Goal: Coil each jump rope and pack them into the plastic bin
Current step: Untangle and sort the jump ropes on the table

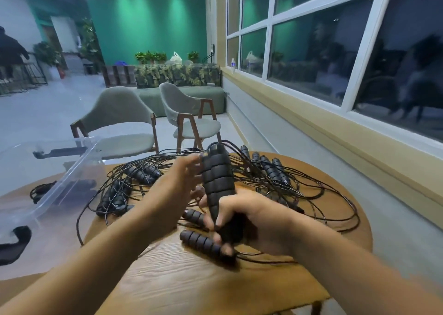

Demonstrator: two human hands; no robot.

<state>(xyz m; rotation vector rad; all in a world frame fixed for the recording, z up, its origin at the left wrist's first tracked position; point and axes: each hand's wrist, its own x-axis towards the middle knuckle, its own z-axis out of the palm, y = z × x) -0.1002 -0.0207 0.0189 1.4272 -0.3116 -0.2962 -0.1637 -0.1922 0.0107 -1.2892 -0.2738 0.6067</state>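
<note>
The right hand (242,219) is closed around the lower end of a black ribbed jump-rope handle (217,183) and holds it upright, tilted a little away from the person. So the long axis of the handle runs up from the fist, and its cable end is at the top, well above the grip. It looks like a second handle may be held together with it, but I cannot tell this for sure.

The left hand (177,183) is open, with the fingers spread, and it holds nothing. It is just beside the middle of the handle, on the left of the grip, and it is blurred.

Behind the grip and to both sides lies the tangle of thin black cables (311,195) with more handles in it, all on the round wooden table (191,283). One loose handle (201,241) lies flat just below the right fist.

The clear plastic bin (48,171) stands far to the left of the grip, beyond the left hand, and seems to hold dark rope parts already.

In my judgement, the left hand is nearer to the cable and should take it for coiling, while the right hand keeps the handle steady.
</note>
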